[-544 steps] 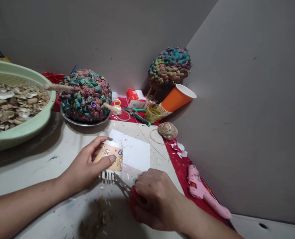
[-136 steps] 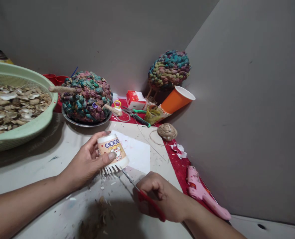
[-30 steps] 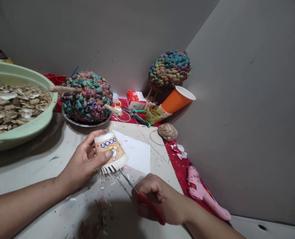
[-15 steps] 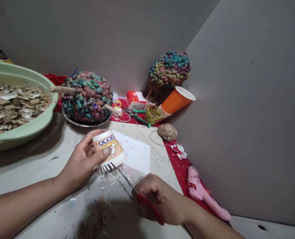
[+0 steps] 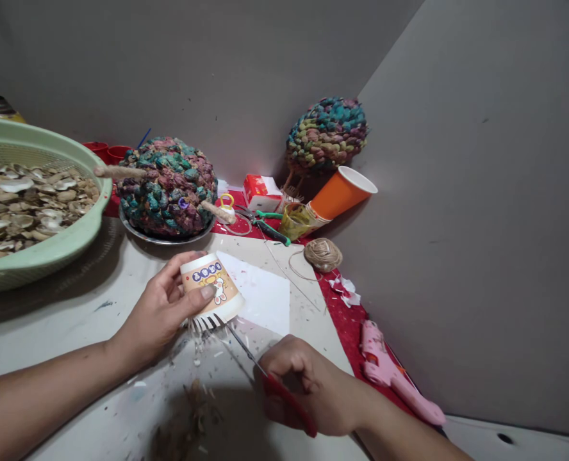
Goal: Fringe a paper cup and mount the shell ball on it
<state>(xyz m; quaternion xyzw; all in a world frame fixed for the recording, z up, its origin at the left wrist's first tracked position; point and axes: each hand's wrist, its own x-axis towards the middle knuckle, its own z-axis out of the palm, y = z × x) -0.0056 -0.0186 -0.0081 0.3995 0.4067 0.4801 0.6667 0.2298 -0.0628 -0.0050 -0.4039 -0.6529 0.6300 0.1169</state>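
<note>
Two hands engaged: left hand (image 5: pixel 162 304) grips upended paper cup (image 5: pixel 212 279) over tabletop (image 5: pixel 63 320), rabbit print now turned more to the front than earlier, right hand (image 5: pixel 308 384) closed round scissors (image 5: pixel 277 389) at the part-fringed rim, so uncut edge seems to have come round to the blades

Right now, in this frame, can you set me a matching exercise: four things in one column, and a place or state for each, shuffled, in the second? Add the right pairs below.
Things
1. printed paper cup
2. scissors
3. glue gun
4. ball of twine

Places and states
A. pink, lying at the right side of the table
B. edge cut into strips, held in the left hand
C. tan, wound up, a loose strand beside it
D. red-handled, held in the right hand

Pairs: 1-B, 2-D, 3-A, 4-C
</note>
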